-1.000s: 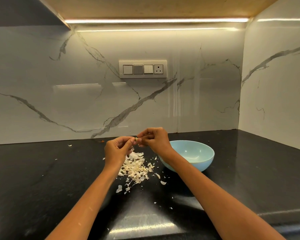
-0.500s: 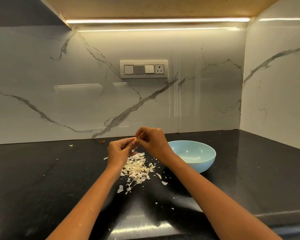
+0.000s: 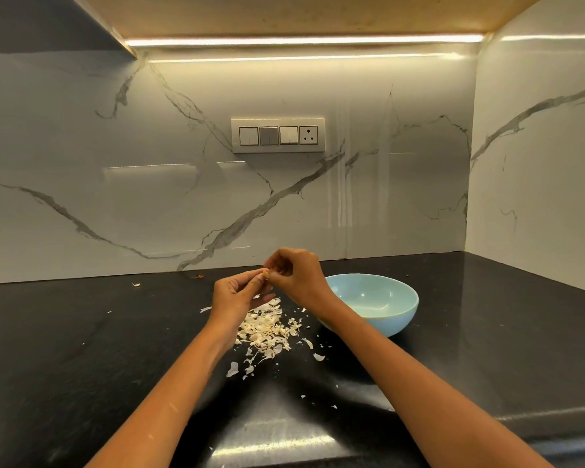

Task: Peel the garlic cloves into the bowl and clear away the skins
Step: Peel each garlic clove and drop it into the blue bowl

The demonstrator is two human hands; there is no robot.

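Note:
A small garlic clove is pinched between the fingertips of my left hand and my right hand, held above the counter. Only a sliver of the clove shows between the fingers. Below the hands lies a heap of pale garlic skins on the black countertop. A light blue bowl stands just right of my right wrist; the part of its inside that I can see holds nothing, and my wrist hides its left side.
Stray skin flakes are scattered toward the front of the counter, and one flake lies near the back wall on the left. Marble walls close the back and right. A switch panel is on the back wall.
Both hands have risen slightly and stayed together on the clove. My right fingers have shifted a little over its tip. The bowl and skins have not moved.

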